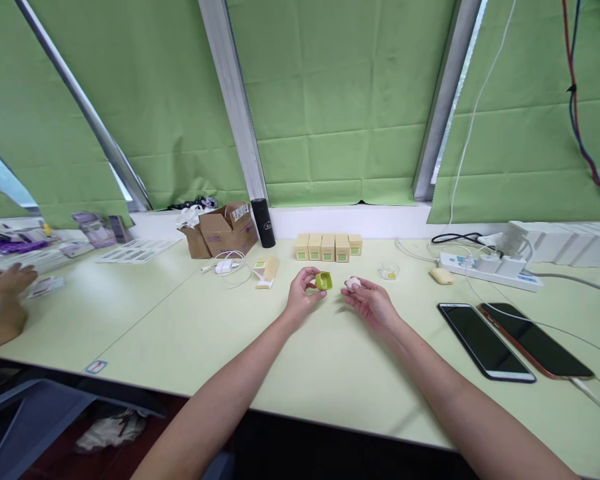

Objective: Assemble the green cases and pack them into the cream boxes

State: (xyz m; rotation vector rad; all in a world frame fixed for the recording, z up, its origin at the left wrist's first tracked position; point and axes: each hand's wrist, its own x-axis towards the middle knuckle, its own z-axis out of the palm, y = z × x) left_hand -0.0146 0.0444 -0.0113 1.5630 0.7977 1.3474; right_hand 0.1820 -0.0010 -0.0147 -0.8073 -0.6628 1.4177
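My left hand (303, 291) grips a small olive-green square cup (323, 281) by its left side, with the hollow side turned towards me and to the right. Just across a narrow gap, my right hand (373, 301) pinches a small whitish rounded piece (353, 283); its exact kind is too small to make out. Both hands are held over the pale table. Behind them stands a row of small beige boxes (329, 248) with green labels. A small clear dish (389, 271) with something yellow in it sits to the right. Left of my hands lies an opened beige carton (267, 272).
A cardboard box (225, 232) and a black bottle (263, 223) stand at the back. Two phones (485, 340) lie at right, near a power strip (490, 272) with trailing cables. A white charger (224, 267) is at left. Another person's hand (7, 287) rests far left.
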